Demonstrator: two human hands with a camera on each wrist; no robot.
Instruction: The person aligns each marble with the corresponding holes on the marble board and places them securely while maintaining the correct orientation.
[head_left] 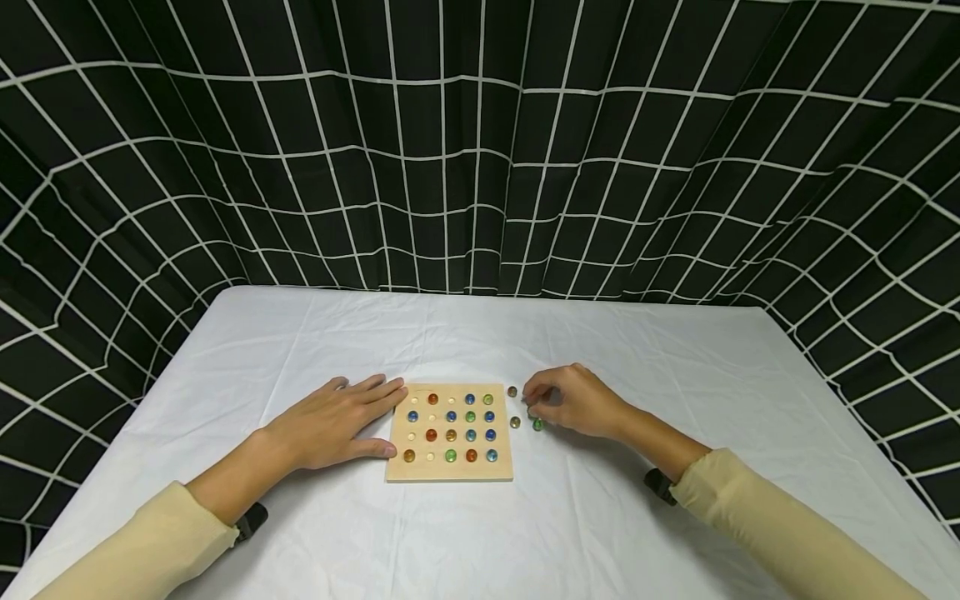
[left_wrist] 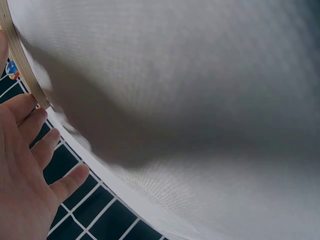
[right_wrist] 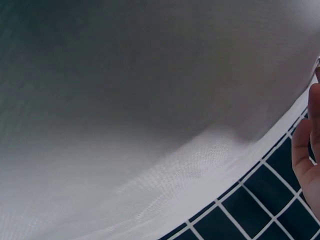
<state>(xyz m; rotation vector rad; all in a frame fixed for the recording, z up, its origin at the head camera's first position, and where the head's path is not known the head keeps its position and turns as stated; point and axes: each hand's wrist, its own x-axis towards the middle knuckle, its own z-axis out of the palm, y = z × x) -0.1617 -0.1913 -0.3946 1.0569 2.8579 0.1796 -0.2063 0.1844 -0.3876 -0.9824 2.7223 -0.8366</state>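
A square wooden board [head_left: 450, 471] with rows of dimples lies on the white cloth, and several coloured marbles [head_left: 451, 415] sit in it. My left hand [head_left: 330, 421] lies flat on the cloth, fingertips and thumb touching the board's left edge. The left wrist view shows that hand [left_wrist: 25, 170] with straight fingers beside the board's edge [left_wrist: 20, 60]. My right hand [head_left: 573, 404] is just right of the board, fingers curled down and pinching a small green marble [head_left: 532, 412]. Loose marbles [head_left: 515, 422] lie by its fingertips. Only the right hand's edge [right_wrist: 307, 150] shows in the right wrist view.
The white tablecloth [head_left: 525, 533] covers the whole table. A black curtain with a white grid [head_left: 480, 167] hangs behind and on both sides. One more loose marble [head_left: 512, 391] lies near the board's top right corner.
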